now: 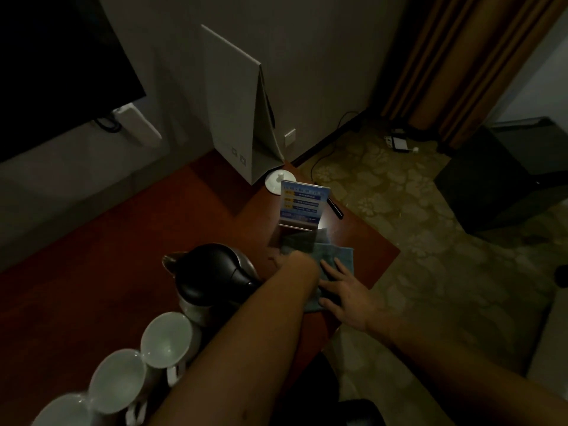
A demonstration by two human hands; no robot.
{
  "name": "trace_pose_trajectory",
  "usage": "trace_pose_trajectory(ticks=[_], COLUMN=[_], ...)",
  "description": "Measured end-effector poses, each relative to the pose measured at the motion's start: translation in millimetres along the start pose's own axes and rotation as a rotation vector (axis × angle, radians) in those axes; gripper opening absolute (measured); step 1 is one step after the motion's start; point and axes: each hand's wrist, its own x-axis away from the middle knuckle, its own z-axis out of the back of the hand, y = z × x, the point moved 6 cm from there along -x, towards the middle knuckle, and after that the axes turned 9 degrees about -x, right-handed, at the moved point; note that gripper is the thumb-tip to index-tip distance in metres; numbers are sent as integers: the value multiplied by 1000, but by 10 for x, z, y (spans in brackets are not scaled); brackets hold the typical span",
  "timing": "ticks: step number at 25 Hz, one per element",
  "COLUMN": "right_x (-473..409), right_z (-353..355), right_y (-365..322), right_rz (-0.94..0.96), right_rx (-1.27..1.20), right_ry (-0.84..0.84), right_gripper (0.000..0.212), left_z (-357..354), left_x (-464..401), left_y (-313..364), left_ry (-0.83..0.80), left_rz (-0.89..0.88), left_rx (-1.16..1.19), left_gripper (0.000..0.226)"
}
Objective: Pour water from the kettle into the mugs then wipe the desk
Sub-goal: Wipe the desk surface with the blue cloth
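Head view: right hand (344, 290) flat, fingers spread, pressing blue cloth (335, 256) on desk (107, 272) near its right edge. Left hand (287, 256) reaching onto cloth's far part, blurred; grip unreadable. Kettle (212, 278) left of forearm, three white mugs (167, 338) in a row beside it. Sign stand (302, 204) just behind cloth.

R hand (344, 290) flat on cloth (335, 256); L hand (292, 259) blurred at cloth, beside kettle (212, 278).
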Motion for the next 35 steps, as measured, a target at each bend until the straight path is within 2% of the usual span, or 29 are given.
trace_pose_trajectory(ticks=[8,15,20,26,29,32,35], right_x=[-198,-125,52,164,109,-94,-307], right_z=[58,134,183,225,195,136,47], right_y=[-287,-232,8,115,11,-141,-321], right_rz=[49,50,-17,-110,-109,-62,-25], right_rx=[102,67,47,-12,-33,-48,-69], right_ry=[-132,-120,-82,-37,-29,-57,-70], right_gripper=[59,58,60,62,64,68,66], left_z=[-61,-43,-6,121,81,18,-10], left_x=[-6,10,-49,51,13,7,99], left_y=[-241,-161,29,185,96,-123,-304], left_ry=[-36,-32,-17,-11,-13,-9,-62], left_rz=[62,53,-41,-85,-61,18,74], left_rx=[-27,1,14,32,-2,-51,-75], left_gripper=[76,65,53,48,49,60,61])
